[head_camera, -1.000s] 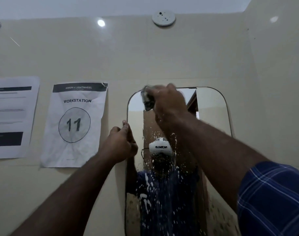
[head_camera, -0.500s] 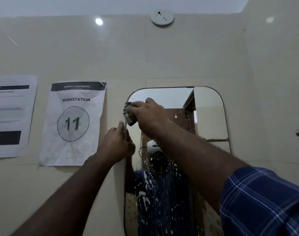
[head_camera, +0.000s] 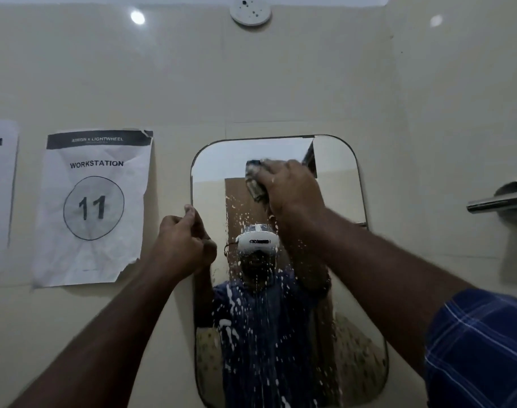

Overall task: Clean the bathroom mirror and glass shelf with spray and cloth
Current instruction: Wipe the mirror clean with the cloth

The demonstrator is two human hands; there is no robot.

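The right hand (head_camera: pixel 289 187) holds a dark bunched cloth (head_camera: pixel 254 184) against the rounded frameless wall mirror (head_camera: pixel 336 172) to wipe foam; the left hand (head_camera: pixel 183 242) pinches its left edge, likely steadying it.

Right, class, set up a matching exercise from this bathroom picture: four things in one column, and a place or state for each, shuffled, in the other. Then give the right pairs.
Things
1. cloth
2. left hand
3. workstation sheet
4. mirror

Places or states
A. taped to the wall, left of the mirror
B. gripped by the right hand against the upper glass
C. spattered with white drops in its middle and lower part
D. holding the mirror's left edge

Pairs: 1-B, 2-D, 3-A, 4-C
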